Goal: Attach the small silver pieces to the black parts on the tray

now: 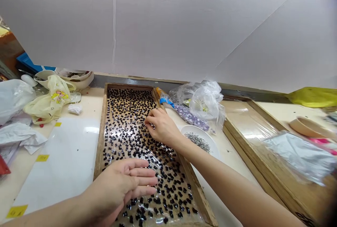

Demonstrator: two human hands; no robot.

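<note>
A long wooden-framed tray lies lengthwise before me. Small glossy black pieces, shaped like little bows, are scattered all over its clear plastic lining. Over the near half of the tray, my left hand is held palm up with fingers stretched out, and no object shows on the palm. My right hand reaches down to the tray's middle, thumb and fingertips pinched together among the black pieces. Whatever those fingertips hold is too small to make out. Beneath the right forearm stands a white bowl of small silvery metal bits.
Right of the tray lie a bag of purple-white pieces and crumpled clear plastic bags. Another wooden tray carries a silver pouch. Leftward are a white sheet, a yellow bag and a white panel overhead.
</note>
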